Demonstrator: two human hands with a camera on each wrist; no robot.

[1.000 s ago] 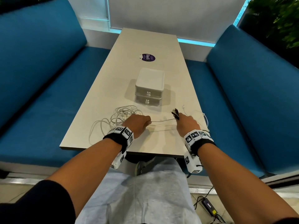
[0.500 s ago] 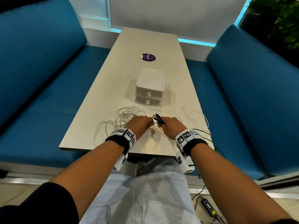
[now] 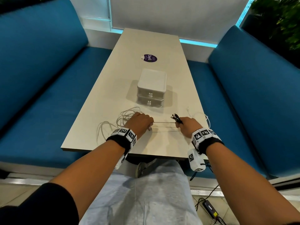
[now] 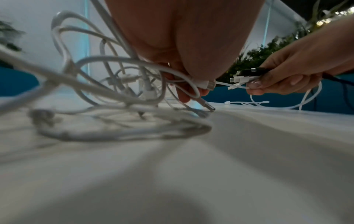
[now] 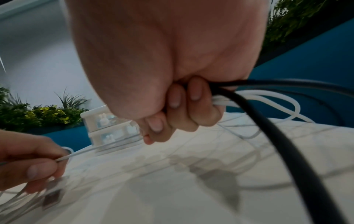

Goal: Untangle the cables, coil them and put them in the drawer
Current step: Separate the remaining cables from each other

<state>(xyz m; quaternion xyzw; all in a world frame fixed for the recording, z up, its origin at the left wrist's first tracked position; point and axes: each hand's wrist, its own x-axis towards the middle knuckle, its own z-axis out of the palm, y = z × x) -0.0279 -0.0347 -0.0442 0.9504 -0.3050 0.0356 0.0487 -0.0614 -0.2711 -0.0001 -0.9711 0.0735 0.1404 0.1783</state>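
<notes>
At the bottom of the head view, grey trousers [image 3: 146,200] and two bare forearms with marker-covered wrist bands are seen reaching up the frame to the near edge of the pale table [image 3: 113,88]. The left hand [image 3: 139,123] is held just above the table at lower centre, its fingers curled and pinching a thin white cable [image 3: 164,122]; a USB plug [image 3: 150,128] sticks out under the fist. That cable is stretched taut across to the right hand [image 3: 188,125], which is closed in a fist around a bundle of connector ends [image 3: 176,118], black and white, pointing up and to the left. In the right wrist view a thick black cable [image 5: 287,136] and white loops are seen trailing from that fist over the table. The two hands are held apart, joined only by the taut strand. Left of the left hand, and partly under it, a tangle of white cables [image 3: 116,122] lies on the table in loose loops; in the left wrist view it is seen rising to the fingers. A thinner white cable [image 3: 201,116] lies at the table's right edge, beyond the right hand. Farther up, at mid-table, a small white two-drawer box [image 3: 152,88] stands with both drawers closed, each with a rabbit-shaped knob. Beyond it a purple round sticker [image 3: 149,58] is stuck on the table. Blue benches [image 3: 40,78] run along both sides.
</notes>
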